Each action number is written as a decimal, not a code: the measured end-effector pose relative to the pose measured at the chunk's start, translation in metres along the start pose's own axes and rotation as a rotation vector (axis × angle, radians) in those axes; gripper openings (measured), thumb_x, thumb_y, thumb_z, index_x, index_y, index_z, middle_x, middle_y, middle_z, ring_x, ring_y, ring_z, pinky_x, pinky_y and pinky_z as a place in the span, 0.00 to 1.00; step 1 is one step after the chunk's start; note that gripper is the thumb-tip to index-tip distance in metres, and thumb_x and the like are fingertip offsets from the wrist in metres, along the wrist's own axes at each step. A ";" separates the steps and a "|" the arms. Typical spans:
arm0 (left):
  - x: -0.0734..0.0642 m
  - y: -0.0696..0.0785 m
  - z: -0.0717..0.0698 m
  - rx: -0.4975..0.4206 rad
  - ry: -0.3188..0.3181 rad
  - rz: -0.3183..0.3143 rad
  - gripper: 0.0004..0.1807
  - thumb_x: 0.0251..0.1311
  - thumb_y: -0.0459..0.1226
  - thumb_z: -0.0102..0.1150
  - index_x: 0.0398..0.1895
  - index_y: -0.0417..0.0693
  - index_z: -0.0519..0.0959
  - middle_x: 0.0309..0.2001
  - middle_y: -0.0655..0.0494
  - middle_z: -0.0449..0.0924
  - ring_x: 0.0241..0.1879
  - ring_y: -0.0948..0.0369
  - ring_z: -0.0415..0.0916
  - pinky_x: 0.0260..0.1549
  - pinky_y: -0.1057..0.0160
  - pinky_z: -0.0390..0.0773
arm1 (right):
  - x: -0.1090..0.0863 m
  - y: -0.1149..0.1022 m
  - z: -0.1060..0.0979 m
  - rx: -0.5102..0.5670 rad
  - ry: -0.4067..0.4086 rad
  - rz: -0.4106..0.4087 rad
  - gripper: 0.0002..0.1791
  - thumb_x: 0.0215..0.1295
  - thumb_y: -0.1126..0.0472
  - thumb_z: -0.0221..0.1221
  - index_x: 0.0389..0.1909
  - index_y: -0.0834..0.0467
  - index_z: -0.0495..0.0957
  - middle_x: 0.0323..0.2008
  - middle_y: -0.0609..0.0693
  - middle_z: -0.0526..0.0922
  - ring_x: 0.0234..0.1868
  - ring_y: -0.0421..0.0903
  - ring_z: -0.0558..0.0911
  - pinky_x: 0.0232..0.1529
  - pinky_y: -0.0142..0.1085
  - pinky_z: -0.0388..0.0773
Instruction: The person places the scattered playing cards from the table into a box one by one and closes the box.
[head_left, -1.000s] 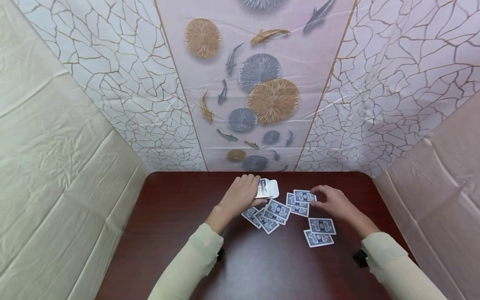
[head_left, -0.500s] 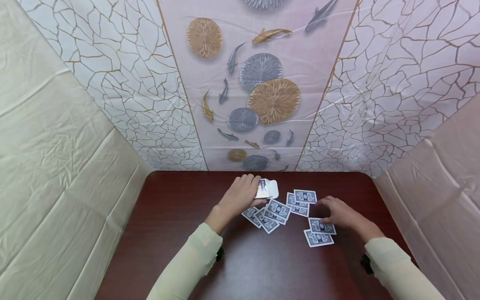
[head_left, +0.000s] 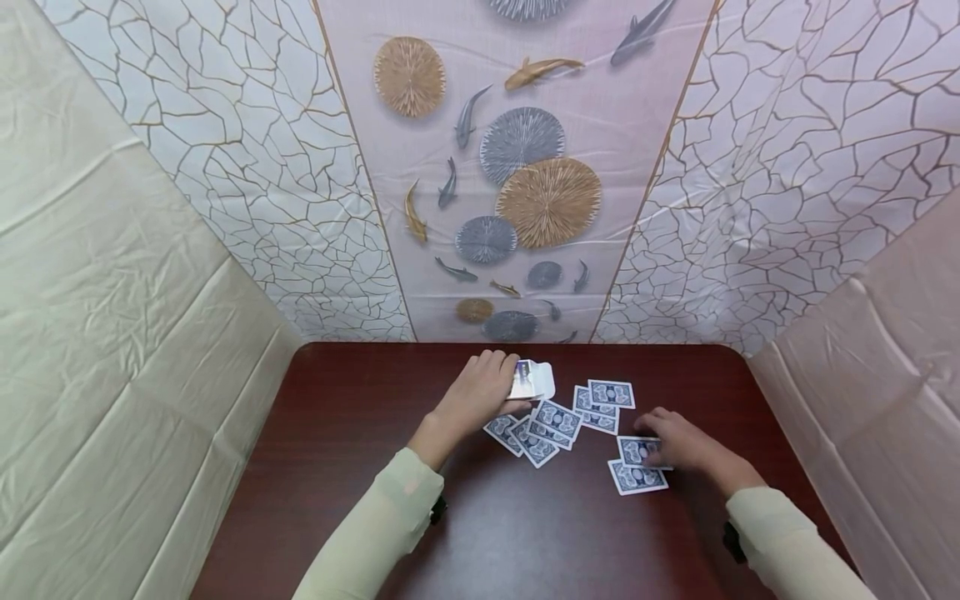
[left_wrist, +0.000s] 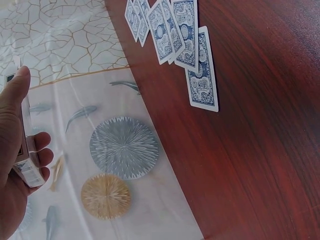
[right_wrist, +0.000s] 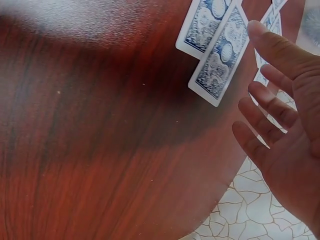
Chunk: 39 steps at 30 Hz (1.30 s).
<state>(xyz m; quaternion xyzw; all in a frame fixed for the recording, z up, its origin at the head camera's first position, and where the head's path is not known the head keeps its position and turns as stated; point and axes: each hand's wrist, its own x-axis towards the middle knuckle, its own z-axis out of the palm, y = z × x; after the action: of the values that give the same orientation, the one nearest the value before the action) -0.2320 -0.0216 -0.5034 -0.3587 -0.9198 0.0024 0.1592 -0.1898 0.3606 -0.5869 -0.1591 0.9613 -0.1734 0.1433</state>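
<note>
My left hand (head_left: 480,387) grips a white card box (left_wrist: 29,167) with its flap (head_left: 545,381) open toward the right; a printed card face shows near its mouth. Fingers and thumb wrap round the box in the left wrist view. My right hand (right_wrist: 285,100) is over a pair of overlapping playing cards (right_wrist: 225,55), fingers spread and loosely bent, holding nothing. In the head view it covers the right end of the upper card (head_left: 636,451); whether it touches is unclear. Below the box lie several fanned face-down cards (head_left: 534,442), and to their right another overlapping group (head_left: 611,393).
All the loose cards lie blue back up on a dark red-brown table (head_left: 337,492). A patterned cloth (head_left: 525,275) rises behind the table's far edge. Pale cloth walls (head_left: 150,375) stand on both sides.
My right hand has left the far-right group, where its fingers were at the top card, and moved toward me over the nearer pair. My left hand stays nearly still with the box.
</note>
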 end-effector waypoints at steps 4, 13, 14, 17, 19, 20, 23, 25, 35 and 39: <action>-0.001 0.000 0.001 0.005 -0.004 0.000 0.41 0.64 0.65 0.60 0.62 0.40 0.73 0.49 0.48 0.80 0.47 0.54 0.75 0.47 0.56 0.77 | -0.002 0.002 0.005 -0.023 -0.002 0.023 0.29 0.47 0.57 0.80 0.51 0.61 0.82 0.48 0.57 0.79 0.49 0.56 0.77 0.55 0.57 0.76; -0.002 0.000 0.003 0.028 -0.020 0.000 0.43 0.63 0.68 0.57 0.64 0.40 0.72 0.50 0.49 0.80 0.47 0.55 0.75 0.48 0.57 0.77 | -0.004 0.001 0.011 -0.073 -0.004 0.072 0.28 0.48 0.55 0.80 0.49 0.58 0.80 0.46 0.55 0.77 0.46 0.54 0.75 0.51 0.55 0.77; -0.002 0.000 0.003 0.030 -0.017 0.002 0.43 0.63 0.68 0.57 0.63 0.40 0.72 0.50 0.49 0.80 0.46 0.55 0.75 0.47 0.57 0.77 | -0.004 0.001 0.011 -0.083 0.000 0.071 0.28 0.48 0.55 0.80 0.49 0.58 0.80 0.45 0.55 0.77 0.46 0.54 0.75 0.51 0.54 0.77; -0.003 0.001 0.004 0.027 0.001 0.010 0.43 0.63 0.68 0.58 0.62 0.40 0.73 0.49 0.49 0.80 0.45 0.55 0.75 0.46 0.57 0.77 | -0.003 0.000 0.012 -0.114 0.008 0.062 0.28 0.47 0.55 0.80 0.48 0.58 0.80 0.44 0.54 0.76 0.45 0.53 0.74 0.50 0.53 0.77; -0.003 0.001 0.004 0.016 0.010 0.015 0.42 0.62 0.67 0.60 0.61 0.39 0.74 0.48 0.48 0.80 0.45 0.54 0.76 0.45 0.56 0.77 | -0.002 -0.001 0.012 -0.128 0.012 0.059 0.28 0.47 0.56 0.80 0.47 0.59 0.79 0.43 0.54 0.76 0.45 0.53 0.74 0.49 0.53 0.77; -0.003 0.001 0.004 0.014 0.011 0.016 0.42 0.62 0.66 0.60 0.61 0.39 0.74 0.48 0.48 0.80 0.45 0.54 0.76 0.45 0.56 0.77 | -0.001 -0.001 0.012 -0.132 0.011 0.057 0.28 0.46 0.56 0.80 0.46 0.59 0.79 0.42 0.53 0.75 0.45 0.53 0.74 0.49 0.53 0.77; -0.002 0.002 0.004 0.010 0.008 0.016 0.42 0.62 0.66 0.61 0.61 0.39 0.74 0.48 0.48 0.80 0.45 0.54 0.76 0.45 0.56 0.78 | -0.001 -0.001 0.012 -0.147 0.010 0.053 0.26 0.46 0.56 0.80 0.44 0.58 0.78 0.41 0.53 0.74 0.43 0.53 0.73 0.48 0.52 0.76; -0.003 0.002 0.003 0.018 0.005 0.014 0.42 0.62 0.66 0.60 0.61 0.39 0.73 0.48 0.48 0.80 0.45 0.54 0.76 0.46 0.56 0.77 | 0.000 0.000 0.013 -0.157 0.013 0.044 0.26 0.45 0.57 0.80 0.42 0.57 0.77 0.40 0.52 0.73 0.43 0.52 0.73 0.47 0.51 0.76; -0.005 0.001 0.001 0.017 0.002 0.011 0.42 0.62 0.67 0.59 0.61 0.40 0.74 0.48 0.49 0.80 0.45 0.54 0.75 0.46 0.57 0.77 | 0.003 0.005 0.015 -0.135 0.023 0.037 0.29 0.42 0.57 0.82 0.39 0.55 0.72 0.38 0.52 0.72 0.40 0.53 0.71 0.44 0.49 0.73; -0.005 0.000 0.002 0.013 -0.003 0.011 0.42 0.63 0.67 0.58 0.61 0.40 0.74 0.48 0.49 0.80 0.45 0.54 0.75 0.46 0.57 0.77 | 0.003 0.006 0.016 -0.113 0.015 0.066 0.29 0.43 0.57 0.81 0.39 0.55 0.71 0.39 0.53 0.72 0.39 0.54 0.70 0.43 0.50 0.73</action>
<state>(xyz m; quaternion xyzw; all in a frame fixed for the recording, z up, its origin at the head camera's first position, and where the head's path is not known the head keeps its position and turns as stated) -0.2290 -0.0243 -0.5069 -0.3627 -0.9180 0.0096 0.1601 -0.1889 0.3601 -0.6044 -0.1337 0.9754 -0.1150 0.1325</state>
